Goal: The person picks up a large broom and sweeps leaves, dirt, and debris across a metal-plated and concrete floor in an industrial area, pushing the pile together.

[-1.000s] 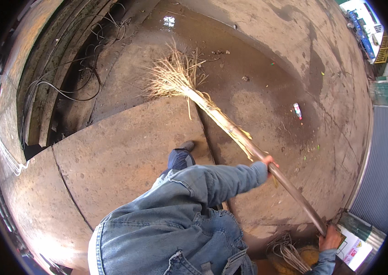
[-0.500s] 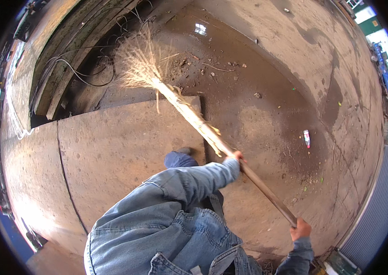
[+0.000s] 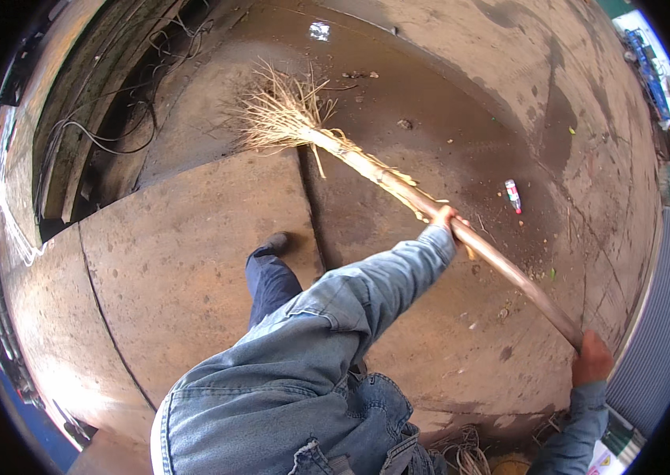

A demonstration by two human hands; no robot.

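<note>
In the head view, the long straw broom [image 3: 398, 187] runs diagonally across the frame, from its splayed bristles [image 3: 283, 117] in the upper centre-left to the butt of its shaft at lower right. The left hand [image 3: 444, 218] is closed around the shaft right of centre, and the right hand [image 3: 593, 360] is wrapped around its upper end near the right edge. The bristles fan out over the corner of the pale floor slab [image 3: 192, 269], beside the wet, muddy patch [image 3: 446, 87] at upper centre; whether they press on the ground is hard to tell. As for progress, the slab in the lower left looks largely free of loose litter, while a dark clump [image 3: 405, 124] lies in the mud and a plastic bottle [image 3: 513, 196] lies right of centre, with small scraps below it. So the sweeping appears partway along, with the muddy side less done; how much has been gathered cannot be told.
</note>
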